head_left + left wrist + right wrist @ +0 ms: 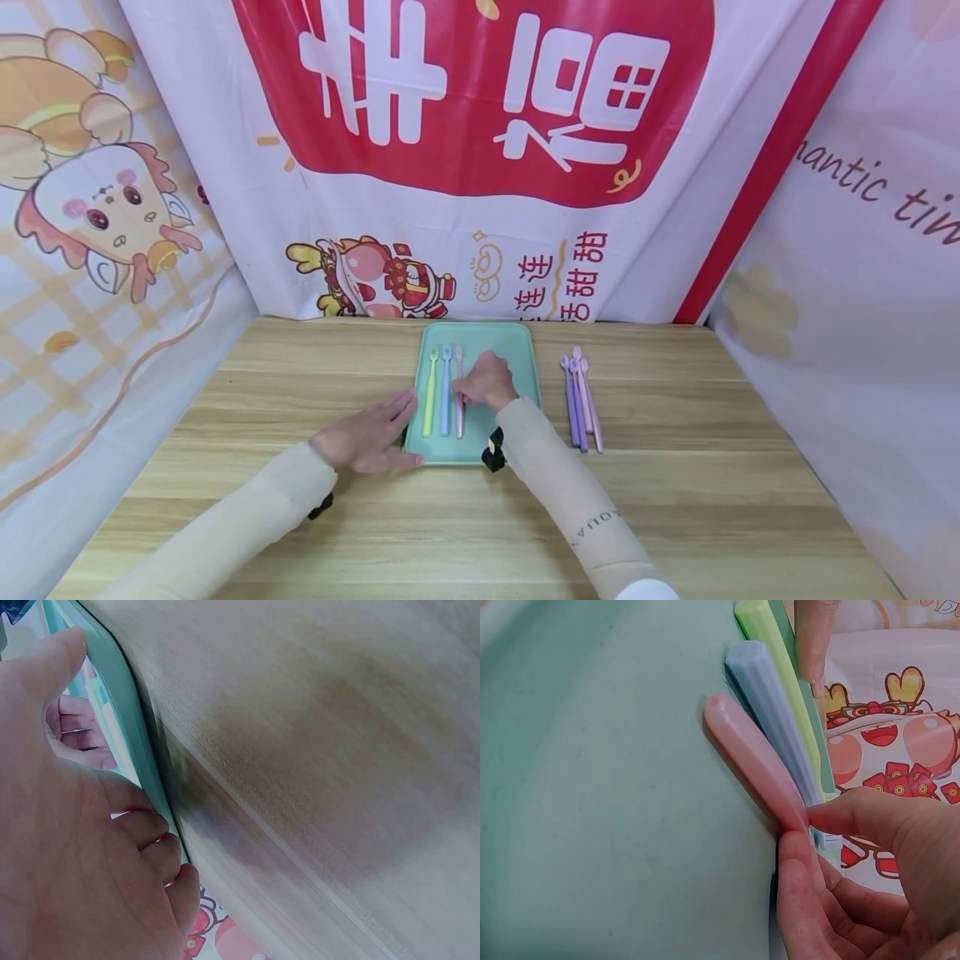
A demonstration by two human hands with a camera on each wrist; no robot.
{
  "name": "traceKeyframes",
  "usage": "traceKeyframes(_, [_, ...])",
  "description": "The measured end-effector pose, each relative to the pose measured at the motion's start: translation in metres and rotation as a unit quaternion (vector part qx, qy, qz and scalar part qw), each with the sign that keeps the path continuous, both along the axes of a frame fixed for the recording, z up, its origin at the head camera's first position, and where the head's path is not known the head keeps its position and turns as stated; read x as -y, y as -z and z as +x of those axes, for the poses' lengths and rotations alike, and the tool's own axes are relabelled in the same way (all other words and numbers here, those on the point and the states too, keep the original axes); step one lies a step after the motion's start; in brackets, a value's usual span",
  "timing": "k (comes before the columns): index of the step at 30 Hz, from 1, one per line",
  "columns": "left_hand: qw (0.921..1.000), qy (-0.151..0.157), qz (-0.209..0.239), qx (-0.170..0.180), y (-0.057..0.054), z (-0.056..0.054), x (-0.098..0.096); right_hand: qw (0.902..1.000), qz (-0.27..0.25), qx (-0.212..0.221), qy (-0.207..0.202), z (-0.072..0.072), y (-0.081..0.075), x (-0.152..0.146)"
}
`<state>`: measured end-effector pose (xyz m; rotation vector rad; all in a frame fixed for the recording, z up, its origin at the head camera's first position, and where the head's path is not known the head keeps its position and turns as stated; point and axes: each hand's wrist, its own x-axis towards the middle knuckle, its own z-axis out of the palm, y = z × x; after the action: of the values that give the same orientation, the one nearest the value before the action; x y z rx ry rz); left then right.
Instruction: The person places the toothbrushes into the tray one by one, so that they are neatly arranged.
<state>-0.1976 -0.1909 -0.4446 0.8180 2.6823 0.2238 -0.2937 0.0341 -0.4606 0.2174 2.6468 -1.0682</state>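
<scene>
My right hand pinches a pink toothbrush between thumb and fingers, over the green tray. Left of it on the tray lie a blue toothbrush and a yellow-green toothbrush, side by side with heads toward the back. The pink one lines up beside the blue. My left hand rests at the tray's left edge, fingers straight; in the left wrist view its thumb lies over the rim.
Right of the tray, a loose bunch of purple and pink toothbrushes lies on the wooden table. Printed cloths hang behind the table and at both sides.
</scene>
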Motion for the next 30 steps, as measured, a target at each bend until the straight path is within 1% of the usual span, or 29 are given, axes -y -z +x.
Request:
traceKeyframes(8, [1.0,-0.001,-0.004,-0.001,-0.001,0.0,-0.001,1.0,-0.007,-0.001,-0.006,0.002,-0.004,-0.004])
traceKeyframes(12, [1.0,0.001,-0.005,-0.002,-0.002,0.001,-0.001,0.9999,-0.003,-0.009,-0.011,0.005,-0.009,-0.01])
traceKeyframes(17, [1.0,0.0,-0.003,-0.002,-0.002,0.002,-0.001,0.9994,-0.016,-0.022,-0.02,0.009,-0.019,-0.021])
traceKeyframes(24, [1.0,-0.002,0.004,-0.001,-0.003,0.003,-0.001,0.9979,-0.017,-0.04,-0.049,0.02,-0.033,-0.042])
traceKeyframes(27, [1.0,-0.002,0.006,-0.001,-0.002,0.003,-0.001,0.9968,-0.033,-0.044,-0.058,0.025,-0.038,-0.052])
traceKeyframes(30, [1.0,-0.003,0.007,0.001,-0.002,0.003,-0.001,0.9966,-0.045,-0.038,-0.059,0.029,-0.044,-0.063])
